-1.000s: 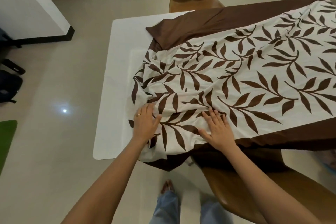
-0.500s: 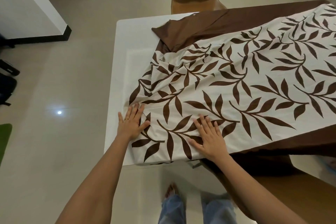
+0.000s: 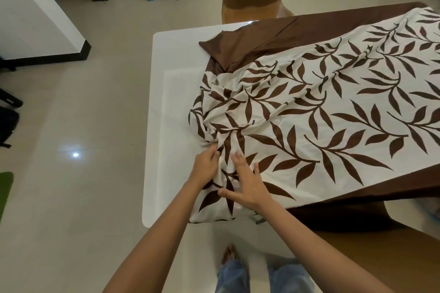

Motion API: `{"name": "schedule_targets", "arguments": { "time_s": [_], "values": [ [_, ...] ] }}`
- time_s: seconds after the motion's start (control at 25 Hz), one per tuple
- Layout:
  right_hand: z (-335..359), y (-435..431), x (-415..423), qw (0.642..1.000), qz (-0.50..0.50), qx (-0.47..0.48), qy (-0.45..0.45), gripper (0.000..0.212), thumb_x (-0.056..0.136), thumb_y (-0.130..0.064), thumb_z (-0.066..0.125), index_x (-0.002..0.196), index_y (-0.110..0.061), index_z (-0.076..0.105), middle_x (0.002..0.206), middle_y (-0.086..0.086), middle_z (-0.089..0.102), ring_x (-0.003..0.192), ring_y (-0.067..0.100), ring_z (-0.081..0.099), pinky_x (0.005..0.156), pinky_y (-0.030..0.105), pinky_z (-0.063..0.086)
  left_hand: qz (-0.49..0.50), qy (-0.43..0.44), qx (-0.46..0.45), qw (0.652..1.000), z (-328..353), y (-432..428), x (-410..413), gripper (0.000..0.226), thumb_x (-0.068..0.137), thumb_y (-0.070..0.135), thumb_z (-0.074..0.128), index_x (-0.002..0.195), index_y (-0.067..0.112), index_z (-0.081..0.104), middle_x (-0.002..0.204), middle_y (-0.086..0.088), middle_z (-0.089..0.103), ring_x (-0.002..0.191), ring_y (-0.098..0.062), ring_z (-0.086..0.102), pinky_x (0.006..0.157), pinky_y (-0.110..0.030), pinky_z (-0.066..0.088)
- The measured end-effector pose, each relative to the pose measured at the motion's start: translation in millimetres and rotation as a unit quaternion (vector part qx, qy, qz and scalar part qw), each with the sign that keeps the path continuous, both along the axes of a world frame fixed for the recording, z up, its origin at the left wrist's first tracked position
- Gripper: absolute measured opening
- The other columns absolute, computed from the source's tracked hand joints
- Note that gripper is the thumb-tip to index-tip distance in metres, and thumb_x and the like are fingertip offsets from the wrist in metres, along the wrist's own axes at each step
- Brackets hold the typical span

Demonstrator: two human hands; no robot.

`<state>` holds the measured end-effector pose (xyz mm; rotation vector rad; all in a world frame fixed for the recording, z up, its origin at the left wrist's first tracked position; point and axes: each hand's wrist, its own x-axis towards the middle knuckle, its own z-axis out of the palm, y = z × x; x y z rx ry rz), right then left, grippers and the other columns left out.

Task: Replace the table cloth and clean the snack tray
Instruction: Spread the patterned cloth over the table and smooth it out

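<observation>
Table cloth point(image 3: 309, 114), brown leaf print

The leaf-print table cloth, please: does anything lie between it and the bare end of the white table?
Nothing visible does: the left hand grips the bunched leaf-print table cloth right beside the bare strip of white table.

Both forearms are bare right down to the bottom edge of the shot, same with the left hand point(image 3: 205, 167) and the right hand point(image 3: 246, 185). Lower down you can see blue jeans point(image 3: 232, 276), pretty faded, with lighter washed-out patches in the denim. One bare foot point(image 3: 229, 254) shows just above the left leg's hem. Too blurry to tell any finer details tbh.
</observation>
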<state>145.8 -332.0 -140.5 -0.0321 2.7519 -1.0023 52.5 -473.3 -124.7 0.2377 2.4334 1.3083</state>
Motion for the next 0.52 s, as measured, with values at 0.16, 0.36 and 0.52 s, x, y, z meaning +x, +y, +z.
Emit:
{"name": "schedule_targets", "arguments": {
  "time_s": [0.16,0.36,0.52],
  "values": [
    [5,-21,-21,0.99,-0.12,-0.074,-0.029,0.096,0.079,-0.067,0.057,0.149,-0.011,0.019,0.148,-0.001,0.037,0.14,0.012,0.027,0.118,0.048,-0.009,0.024,-0.241,0.25,0.937,32,27,-11,0.034,0.101,0.021,0.04,0.132,0.018,0.056,0.128,-0.002,0.062,0.12,-0.015,0.057,0.102,-0.034,0.046],
    [37,13,-31,0.886,-0.288,-0.36,-0.053,0.023,0.097,-0.016,0.048,0.11,-0.027,0.063,0.108,-0.008,0.067,0.105,0.011,0.06,0.091,0.029,0.046,0.231,-0.197,0.253,0.919,26,3,-21,0.015,0.092,0.003,0.055,0.105,0.011,0.052,0.105,-0.006,0.058,0.103,-0.022,0.06,0.083,-0.03,0.054],
    [61,43,-40,0.8,-0.346,-0.483,-0.09,0.026,0.099,-0.025,0.041,0.115,-0.023,0.061,0.111,-0.001,0.066,0.106,0.015,0.06,0.09,0.031,0.048,0.121,-0.145,0.066,0.98,8,23,0,0.024,0.092,0.013,0.057,0.113,0.014,0.045,0.106,0.0,0.053,0.101,-0.018,0.054,0.085,-0.026,0.047]
  ]
}}
